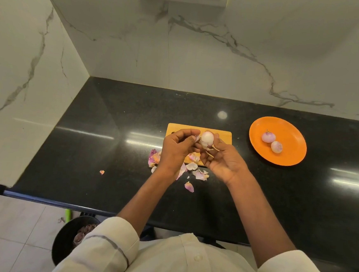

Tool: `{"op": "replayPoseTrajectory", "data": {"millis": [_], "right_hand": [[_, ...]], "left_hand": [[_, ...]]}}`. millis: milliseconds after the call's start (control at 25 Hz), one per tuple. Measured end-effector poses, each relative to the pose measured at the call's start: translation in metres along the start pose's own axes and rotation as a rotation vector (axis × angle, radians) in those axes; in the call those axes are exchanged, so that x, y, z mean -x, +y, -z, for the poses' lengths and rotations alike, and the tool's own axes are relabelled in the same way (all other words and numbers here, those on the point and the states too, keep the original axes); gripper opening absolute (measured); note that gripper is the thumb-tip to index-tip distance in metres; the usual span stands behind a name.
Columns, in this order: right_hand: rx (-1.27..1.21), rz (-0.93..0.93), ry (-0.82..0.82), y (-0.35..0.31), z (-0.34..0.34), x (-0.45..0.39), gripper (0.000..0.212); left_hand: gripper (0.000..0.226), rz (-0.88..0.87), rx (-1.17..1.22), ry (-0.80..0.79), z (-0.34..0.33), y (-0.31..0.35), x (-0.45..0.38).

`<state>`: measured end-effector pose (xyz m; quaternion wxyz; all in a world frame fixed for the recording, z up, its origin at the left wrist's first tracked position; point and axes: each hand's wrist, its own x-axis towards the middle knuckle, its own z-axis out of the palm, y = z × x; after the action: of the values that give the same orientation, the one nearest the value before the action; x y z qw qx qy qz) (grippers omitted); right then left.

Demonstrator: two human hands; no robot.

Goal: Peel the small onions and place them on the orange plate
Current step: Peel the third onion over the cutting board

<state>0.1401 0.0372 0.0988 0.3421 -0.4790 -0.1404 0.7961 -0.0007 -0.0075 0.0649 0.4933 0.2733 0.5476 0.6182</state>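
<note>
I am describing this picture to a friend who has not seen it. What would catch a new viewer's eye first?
Most likely the orange plate on the right of the black counter, with two peeled onions on it. Next, the left hand and right hand hold a pale, mostly peeled onion above the wooden board. Pinkish peels lie scattered on the counter under the hands.

Held onion: small, pale pinkish-white onion point(207, 138), mostly bare, dry skin strips hanging from its lower end; centre of the frame, raised above the board.
Peeled onions: two small round lilac-white onions, one point(268, 137) just above and left of the other point(276, 147), close together on the plate.
Plate: round flat orange plate point(290, 131), right of centre, lying level on the black counter.
</note>
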Motion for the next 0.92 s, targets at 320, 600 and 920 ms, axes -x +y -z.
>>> {"op": "replayPoseTrajectory", "data": {"millis": [320,600,920], "right_hand": [[0.063,0.074,-0.035,-0.001,0.004,0.000,0.017],[0.132,0.108,0.012,-0.008,0.001,0.001,0.019],[0.300,0.129,0.053,-0.008,-0.009,0.000,0.020]], "left_hand": [[0.029,0.049,-0.060,0.021,0.006,-0.003,0.002],[0.025,-0.161,-0.289,-0.144,0.008,0.000,0.001],[0.018,-0.184,-0.516,-0.346,0.014,0.011,-0.013]]}}
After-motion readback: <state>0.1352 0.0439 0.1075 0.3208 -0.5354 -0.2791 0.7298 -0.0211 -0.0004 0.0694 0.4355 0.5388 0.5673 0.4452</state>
